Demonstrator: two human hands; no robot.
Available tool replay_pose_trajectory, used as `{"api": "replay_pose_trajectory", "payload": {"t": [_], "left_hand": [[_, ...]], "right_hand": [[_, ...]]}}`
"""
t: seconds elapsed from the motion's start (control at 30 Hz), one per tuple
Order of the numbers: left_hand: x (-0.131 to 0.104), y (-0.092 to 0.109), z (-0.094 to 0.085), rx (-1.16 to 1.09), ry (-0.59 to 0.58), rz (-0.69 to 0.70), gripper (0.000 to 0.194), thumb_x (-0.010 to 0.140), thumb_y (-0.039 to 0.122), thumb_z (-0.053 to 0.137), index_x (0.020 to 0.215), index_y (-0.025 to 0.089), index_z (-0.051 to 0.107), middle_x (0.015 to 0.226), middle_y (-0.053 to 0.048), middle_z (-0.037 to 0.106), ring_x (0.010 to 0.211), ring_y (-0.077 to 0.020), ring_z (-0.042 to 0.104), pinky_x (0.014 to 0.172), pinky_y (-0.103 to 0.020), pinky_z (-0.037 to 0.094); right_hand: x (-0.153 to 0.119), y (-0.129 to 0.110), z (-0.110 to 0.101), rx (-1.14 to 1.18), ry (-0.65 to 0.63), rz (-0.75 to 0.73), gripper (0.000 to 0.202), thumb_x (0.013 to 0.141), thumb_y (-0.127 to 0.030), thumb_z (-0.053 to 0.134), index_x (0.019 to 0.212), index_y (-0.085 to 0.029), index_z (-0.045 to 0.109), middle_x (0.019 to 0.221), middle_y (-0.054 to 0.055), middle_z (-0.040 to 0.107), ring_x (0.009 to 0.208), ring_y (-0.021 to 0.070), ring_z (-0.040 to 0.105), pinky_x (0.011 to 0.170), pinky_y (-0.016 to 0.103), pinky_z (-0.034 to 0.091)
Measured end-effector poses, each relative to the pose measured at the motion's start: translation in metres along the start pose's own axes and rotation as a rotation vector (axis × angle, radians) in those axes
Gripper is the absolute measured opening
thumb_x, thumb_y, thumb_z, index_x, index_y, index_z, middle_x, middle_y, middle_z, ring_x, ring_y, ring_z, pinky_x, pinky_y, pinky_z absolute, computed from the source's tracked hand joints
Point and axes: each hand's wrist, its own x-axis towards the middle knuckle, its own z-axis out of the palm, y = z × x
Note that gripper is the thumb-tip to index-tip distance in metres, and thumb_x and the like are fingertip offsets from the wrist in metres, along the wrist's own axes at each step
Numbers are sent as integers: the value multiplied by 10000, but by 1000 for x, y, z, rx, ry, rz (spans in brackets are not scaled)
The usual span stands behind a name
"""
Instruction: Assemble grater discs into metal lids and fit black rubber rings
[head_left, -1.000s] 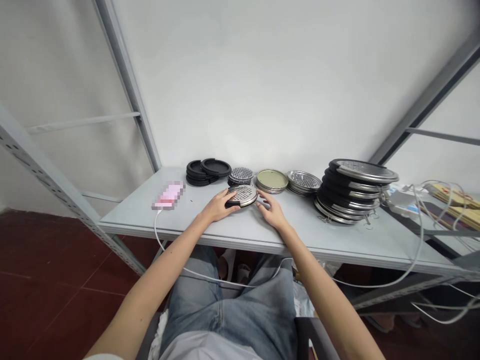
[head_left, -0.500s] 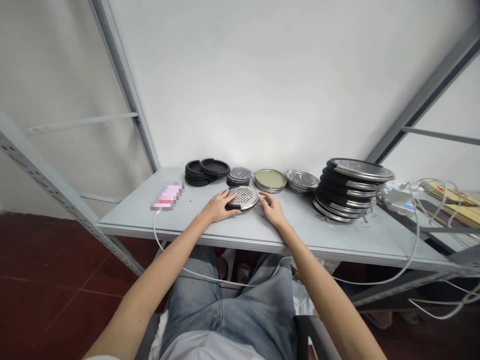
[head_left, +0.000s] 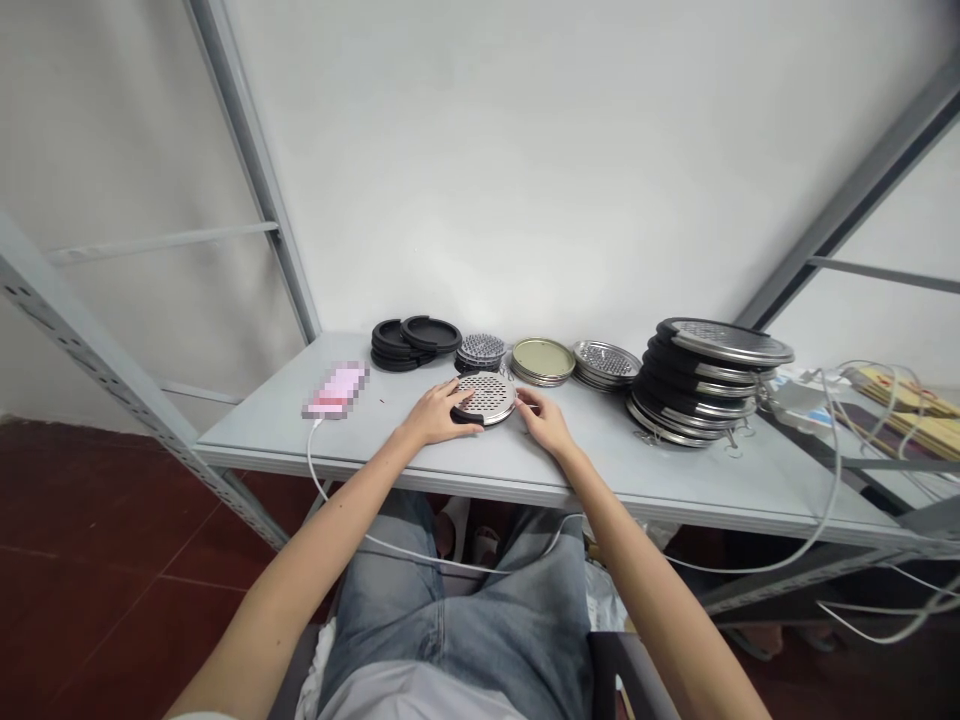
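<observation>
A round metal grater disc (head_left: 491, 395) with a black rim piece lies on the grey table in front of me. My left hand (head_left: 441, 413) grips its left side, thumb near the front edge and fingers over the top. At the right edge, the fingertips of my right hand (head_left: 541, 415) touch or nearly touch the metal; its fingers are bent. Behind the disc sit a small stack of spiked discs (head_left: 481, 350), greenish round plates (head_left: 542, 358) and a stack of metal grater discs (head_left: 604, 362).
Black rings (head_left: 416, 340) are piled at the back left, near a pink phone (head_left: 337, 390) on a white cable. A tall stack of black-and-metal discs (head_left: 697, 385) stands right. Metal posts (head_left: 251, 160) frame the table.
The disc lies slightly flatter under my left hand. My right hand's fingers have come a little closer to its right edge. The view has shifted very slightly.
</observation>
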Motion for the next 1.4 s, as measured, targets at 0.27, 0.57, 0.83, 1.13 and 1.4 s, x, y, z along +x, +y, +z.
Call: {"api": "replay_pose_trajectory", "payload": {"t": [0.27, 0.57, 0.83, 1.13, 1.4], "left_hand": [[-2, -3, -4, 34, -37, 114, 753, 796, 547, 655, 1428, 177, 480, 1511, -115, 418, 1348, -354, 402, 1130, -496, 325], [-12, -16, -14, 9, -45, 118, 682, 835, 581, 610, 1401, 214, 513, 1462, -90, 492, 1392, -340, 343, 1150, -516, 266], [-13, 0, -15, 84, 62, 142, 605, 757, 613, 693, 1156, 158, 683, 1208, -143, 632, 1207, -325, 522, 1111, -467, 329], [-7, 53, 4, 283, 127, -79, 581, 745, 654, 672, 1009, 139, 717, 1022, -177, 640, 1054, -373, 551, 948, -504, 426], [-5, 12, -20, 39, -31, 216, 602, 756, 481, 732, 1278, 209, 605, 1482, -130, 441, 1386, -340, 363, 1148, -496, 289]], "right_hand": [[1, 1, 1, -34, 14, 38, 402, 854, -388, 559, 1147, -139, 677, 1165, 146, 701, 972, 263, 692, 935, 436, 522], [1, 2, 2, -20, 66, -10, 454, 848, -419, 592, 1213, -153, 629, 1257, 163, 645, 1124, 278, 629, 967, 453, 508], [-1, -2, 1, -26, 47, -14, 385, 853, -402, 560, 1123, -154, 676, 1226, 157, 657, 1126, 274, 624, 955, 446, 520], [1, 0, 1, -35, 23, 24, 387, 879, -404, 537, 1150, -161, 667, 1178, 150, 695, 1078, 275, 666, 963, 449, 507], [2, 2, 2, -64, 7, -30, 360, 893, -393, 516, 1134, -176, 673, 1156, 123, 709, 1058, 250, 675, 967, 417, 501]]}}
